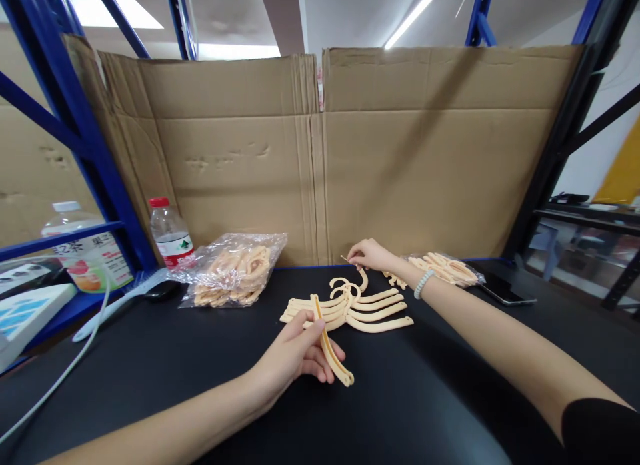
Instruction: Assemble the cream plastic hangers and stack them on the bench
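Note:
My left hand (305, 352) is closed around a pair of cream plastic hanger arms (330, 355), lying together and tilted, above the black table. Farther back, my right hand (370, 255) pinches a small cream piece that looks like a hanger hook (364, 278). Its thin tip sticks out left of the fingers, and the rest is partly hidden. Between and behind the hands, several cream plastic hangers (380, 327) lie spread in an overlapping row, hooks pointing away from me. My left hand covers part of their left arms.
At the back left is a clear plastic bag (235, 272) of cream parts, beside a red-capped bottle (170, 235). Behind my right wrist lies another bag of parts (445, 268), next to a phone (505, 290). Cardboard (240, 158) walls the back; a white cable (75, 362) runs at left.

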`<state>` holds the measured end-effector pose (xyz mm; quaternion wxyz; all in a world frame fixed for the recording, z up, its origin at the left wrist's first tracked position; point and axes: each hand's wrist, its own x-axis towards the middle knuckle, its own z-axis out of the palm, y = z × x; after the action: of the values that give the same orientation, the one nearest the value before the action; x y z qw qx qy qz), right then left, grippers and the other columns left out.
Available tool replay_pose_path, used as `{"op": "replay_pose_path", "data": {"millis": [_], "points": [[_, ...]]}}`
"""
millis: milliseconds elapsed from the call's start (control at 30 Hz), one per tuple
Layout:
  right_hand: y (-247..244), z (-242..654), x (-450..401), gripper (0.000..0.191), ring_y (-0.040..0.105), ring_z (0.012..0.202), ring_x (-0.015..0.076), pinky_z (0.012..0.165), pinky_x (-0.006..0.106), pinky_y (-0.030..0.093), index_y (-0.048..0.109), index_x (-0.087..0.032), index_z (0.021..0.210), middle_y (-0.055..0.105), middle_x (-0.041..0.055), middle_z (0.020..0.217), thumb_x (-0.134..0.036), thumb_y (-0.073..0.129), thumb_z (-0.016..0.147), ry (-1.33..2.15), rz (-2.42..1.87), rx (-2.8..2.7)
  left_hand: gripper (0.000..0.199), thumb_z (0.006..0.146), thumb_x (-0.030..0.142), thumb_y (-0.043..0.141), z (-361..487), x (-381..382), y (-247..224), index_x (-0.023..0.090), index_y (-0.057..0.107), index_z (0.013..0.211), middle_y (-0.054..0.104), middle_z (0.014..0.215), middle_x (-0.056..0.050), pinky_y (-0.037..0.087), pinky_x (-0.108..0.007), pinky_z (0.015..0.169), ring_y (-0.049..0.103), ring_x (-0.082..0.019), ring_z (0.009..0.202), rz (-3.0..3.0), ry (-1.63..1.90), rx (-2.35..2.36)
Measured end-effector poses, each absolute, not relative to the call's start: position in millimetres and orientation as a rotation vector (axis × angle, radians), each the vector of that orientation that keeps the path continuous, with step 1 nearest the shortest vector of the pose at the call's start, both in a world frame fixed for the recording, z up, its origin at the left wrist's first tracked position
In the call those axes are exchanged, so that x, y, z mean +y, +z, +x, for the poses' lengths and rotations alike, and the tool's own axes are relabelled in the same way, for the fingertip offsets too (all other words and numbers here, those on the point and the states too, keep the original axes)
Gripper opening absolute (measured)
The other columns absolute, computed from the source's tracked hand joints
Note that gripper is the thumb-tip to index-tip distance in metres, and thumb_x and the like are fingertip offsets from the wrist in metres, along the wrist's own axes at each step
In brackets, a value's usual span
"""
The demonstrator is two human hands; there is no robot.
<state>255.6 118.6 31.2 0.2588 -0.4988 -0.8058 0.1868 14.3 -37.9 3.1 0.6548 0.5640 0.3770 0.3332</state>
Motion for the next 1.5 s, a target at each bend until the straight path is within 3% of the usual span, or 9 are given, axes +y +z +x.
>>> {"op": "replay_pose_path", "data": {"millis": [100,300,600,733,933,1000,1133,1433,1500], "points": [[35,258,109,0.021,0.071,0.076,0.0188,0.070,0.029,0.060,0.064,-0.006,0.103,0.072,0.0163,0.087,-0.013,0.047,0.092,0.664,-1.327,-1.909,0.043,0.083,0.052,0.060,14,-39,-3,0.018,0.037,0.095,0.073,0.080,-0.011,0.049,-0.020,0.051,0.068,-0.015,0.055,1.217,0.772,0.810],[38,255,59,0.022,0.066,0.102,0.0217,0.095,0.035,0.054,0.064,-0.008,0.109,0.067,0.0181,0.111,-0.015,0.054,0.090,0.941,-1.146,-1.626,0.040,0.085,0.048,0.061,15,-39,-5,0.016,0.041,0.100,0.072,0.080,-0.011,0.054,-0.023,0.058,0.070,-0.017,0.061,1.183,0.826,0.753],[16,248,-11,0.022,0.063,0.077,0.0118,0.087,0.027,0.051,0.073,-0.013,0.080,0.068,0.0054,0.083,-0.025,0.083,0.064,1.421,-0.880,-1.149,0.042,0.079,0.038,0.071,16,-41,-7,0.019,0.039,0.099,0.070,0.082,-0.005,0.055,-0.030,0.070,0.068,-0.016,0.067,1.243,0.921,0.740],[6,244,-26,0.035,0.063,0.073,0.0110,0.084,0.030,0.052,0.070,-0.017,0.086,0.063,-0.0002,0.083,-0.015,0.087,0.055,1.446,-0.891,-1.020,0.042,0.073,0.031,0.077,17,-40,-10,0.018,0.045,0.097,0.069,0.083,-0.003,0.053,-0.027,0.069,0.066,-0.014,0.068,1.299,0.952,0.737],[4,233,-39,0.060,0.066,0.077,0.0141,0.089,0.038,0.052,0.061,-0.022,0.110,0.063,-0.0022,0.077,-0.012,0.086,0.056,1.617,-0.813,-0.961,0.018,0.073,0.025,0.077,15,-37,-10,0.014,0.066,0.083,0.068,0.087,-0.003,0.051,-0.025,0.080,0.063,-0.014,0.083,1.434,0.903,0.775],[2,231,-42,0.053,0.066,0.078,0.0137,0.088,0.036,0.052,0.064,-0.021,0.107,0.063,-0.0022,0.077,-0.012,0.085,0.059,1.633,-0.807,-0.969,0.016,0.074,0.025,0.076,14,-37,-9,0.015,0.069,0.084,0.069,0.088,-0.003,0.051,-0.024,0.080,0.063,-0.015,0.085,1.445,0.914,0.796],[-4,230,-45,0.020,0.066,0.083,0.0135,0.085,0.030,0.053,0.068,-0.014,0.073,0.066,0.0012,0.083,-0.017,0.085,0.062,1.574,-0.813,-1.005,0.015,0.075,0.026,0.074,14,-39,-8,0.016,0.071,0.087,0.071,0.088,-0.004,0.052,-0.023,0.076,0.064,-0.014,0.079,1.437,0.943,0.821],[-7,226,-49,0.020,0.061,0.066,0.0102,0.057,0.020,0.049,0.072,-0.015,0.072,0.068,0.0024,0.076,-0.027,0.085,0.062,1.473,-0.943,-1.098,0.014,0.078,0.023,0.071,14,-45,-6,0.014,0.070,0.089,0.073,0.092,-0.005,0.056,-0.023,0.074,0.068,-0.014,0.077,1.378,1.060,0.775],[-7,226,-49,0.019,0.059,0.063,0.0085,0.059,0.021,0.048,0.073,-0.015,0.072,0.067,0.0012,0.074,-0.025,0.085,0.062,1.495,-0.915,-1.123,0.012,0.078,0.022,0.071,14,-47,-5,0.014,0.070,0.088,0.074,0.092,-0.005,0.056,-0.022,0.074,0.068,-0.014,0.076,1.394,1.066,0.773]]}}
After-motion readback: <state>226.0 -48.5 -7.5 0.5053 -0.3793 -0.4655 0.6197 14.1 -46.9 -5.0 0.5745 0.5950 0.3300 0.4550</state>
